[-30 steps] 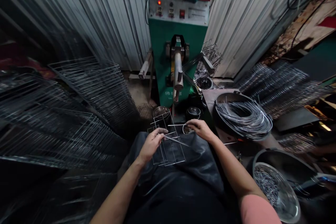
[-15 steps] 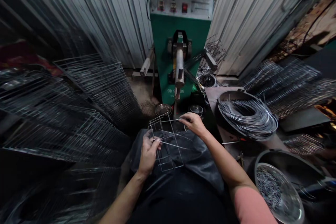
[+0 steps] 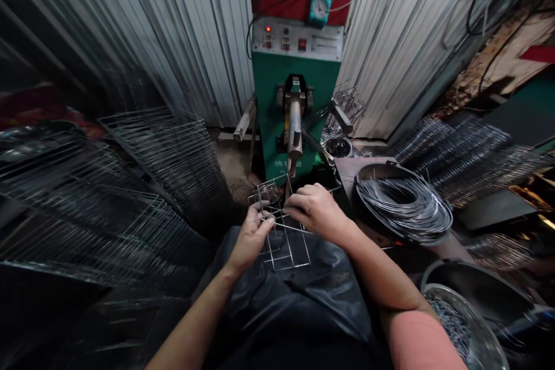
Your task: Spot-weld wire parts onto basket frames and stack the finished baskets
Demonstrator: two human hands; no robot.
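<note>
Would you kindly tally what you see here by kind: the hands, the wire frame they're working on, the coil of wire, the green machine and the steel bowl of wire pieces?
Hands: 2 (left hand, right hand)
Wire frame: 1
Coil of wire: 1
Green machine: 1
Steel bowl of wire pieces: 1
Total: 6

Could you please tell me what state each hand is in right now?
Left hand: closed, holding a wire rack.
Right hand: closed, its grip on the same wire rack.
</note>
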